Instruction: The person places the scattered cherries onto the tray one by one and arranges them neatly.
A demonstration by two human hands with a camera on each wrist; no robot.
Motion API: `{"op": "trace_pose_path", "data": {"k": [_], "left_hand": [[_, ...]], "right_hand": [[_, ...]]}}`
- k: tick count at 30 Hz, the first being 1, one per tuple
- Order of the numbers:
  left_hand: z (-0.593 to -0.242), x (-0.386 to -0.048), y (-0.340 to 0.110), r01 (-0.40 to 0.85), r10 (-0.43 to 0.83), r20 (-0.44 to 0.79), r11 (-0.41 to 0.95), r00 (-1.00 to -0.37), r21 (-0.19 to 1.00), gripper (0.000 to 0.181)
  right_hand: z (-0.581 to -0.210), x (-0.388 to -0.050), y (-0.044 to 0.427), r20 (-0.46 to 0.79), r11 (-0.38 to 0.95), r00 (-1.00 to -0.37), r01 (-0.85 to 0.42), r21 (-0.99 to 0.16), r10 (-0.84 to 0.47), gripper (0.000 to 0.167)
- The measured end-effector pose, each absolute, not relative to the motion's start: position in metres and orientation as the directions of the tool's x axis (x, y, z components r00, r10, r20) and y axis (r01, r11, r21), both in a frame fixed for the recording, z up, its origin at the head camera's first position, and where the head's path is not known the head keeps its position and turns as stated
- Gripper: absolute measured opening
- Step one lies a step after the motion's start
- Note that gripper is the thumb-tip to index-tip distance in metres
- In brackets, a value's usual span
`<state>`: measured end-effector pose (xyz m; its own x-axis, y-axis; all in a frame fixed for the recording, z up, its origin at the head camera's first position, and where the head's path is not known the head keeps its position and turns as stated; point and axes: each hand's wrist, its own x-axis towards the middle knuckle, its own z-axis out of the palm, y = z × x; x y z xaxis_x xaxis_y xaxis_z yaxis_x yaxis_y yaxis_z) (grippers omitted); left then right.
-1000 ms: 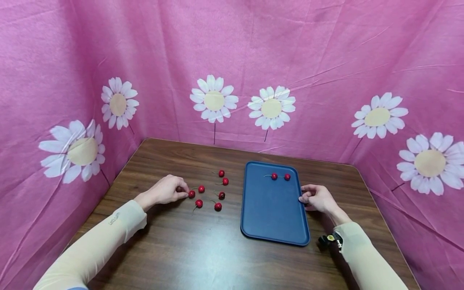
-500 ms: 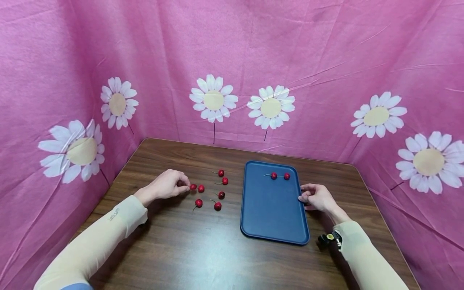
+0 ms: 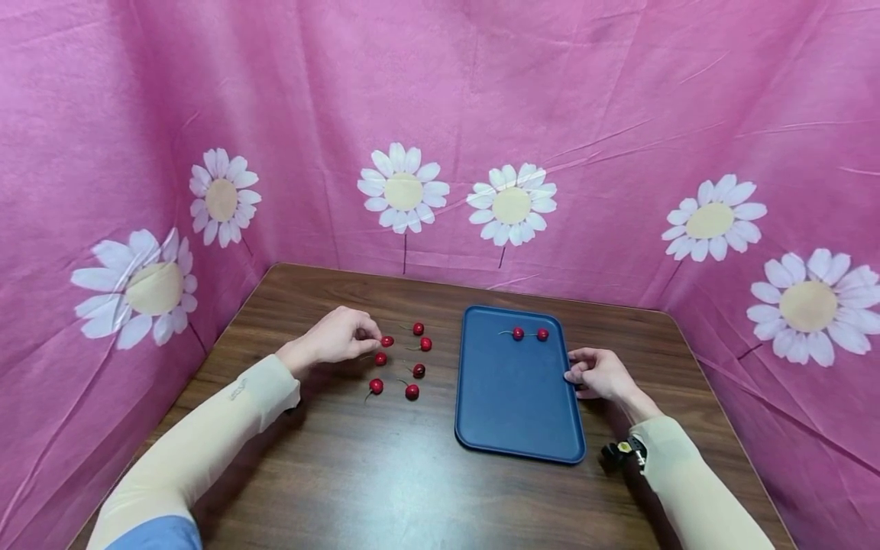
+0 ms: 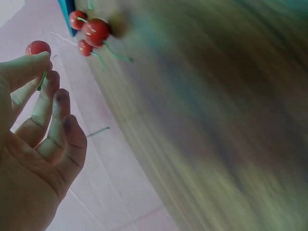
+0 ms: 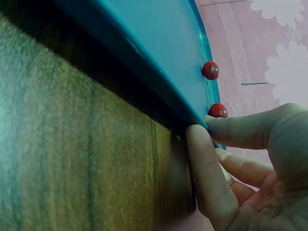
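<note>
While the left hand (image 3: 340,336) pinches one cherry (image 3: 388,341), its other fingers loosely bent, the right hand (image 3: 600,374) grips the tray's (image 3: 519,412) edge; two cherries (image 3: 518,334) already lie there, and six cherries (image 3: 412,392) are left on the table (image 3: 330,473).

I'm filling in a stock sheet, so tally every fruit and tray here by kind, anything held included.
Round red cherries: 9, with 1 pinched in the fingers of the left hand
Rectangular blue tray: 1
Total: 10
</note>
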<state>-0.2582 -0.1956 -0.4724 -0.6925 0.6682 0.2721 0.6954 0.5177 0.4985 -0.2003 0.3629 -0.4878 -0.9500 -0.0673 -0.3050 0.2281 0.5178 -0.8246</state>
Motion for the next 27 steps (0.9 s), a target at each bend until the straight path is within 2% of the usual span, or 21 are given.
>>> {"op": "trace_pose_path", "data": {"k": [2,6,10,19,27], "left_hand": [[-0.471,-0.261,-0.190,0.699,0.671,0.281,0.503,-0.687,0.509,0.013],[-0.451,-0.253,-0.172,0.651,0.628,0.244,0.572,-0.739,0.498,0.006],[-0.443,-0.256,-0.156,0.636,0.608,0.239,0.600,-0.757,0.485,0.005],[-0.433,-0.275,-0.130,0.614,0.611,0.205,0.592,-0.764,0.523,0.010],[-0.432,-0.290,-0.107,0.635,0.638,0.196,0.587,-0.745,0.502,0.009]], "right_hand": [[-0.487,-0.200,0.362,-0.306,0.526,-0.949,0.225,-0.820,-0.071,0.056],[-0.486,-0.200,0.359,-0.308,0.530,-0.949,0.226,-0.817,-0.070,0.056],[-0.486,-0.199,0.361,-0.307,0.531,-0.949,0.225,-0.817,-0.070,0.056],[-0.487,-0.200,0.362,-0.305,0.529,-0.950,0.223,-0.819,-0.072,0.057],[-0.487,-0.200,0.362,-0.305,0.531,-0.950,0.224,-0.817,-0.069,0.057]]}}
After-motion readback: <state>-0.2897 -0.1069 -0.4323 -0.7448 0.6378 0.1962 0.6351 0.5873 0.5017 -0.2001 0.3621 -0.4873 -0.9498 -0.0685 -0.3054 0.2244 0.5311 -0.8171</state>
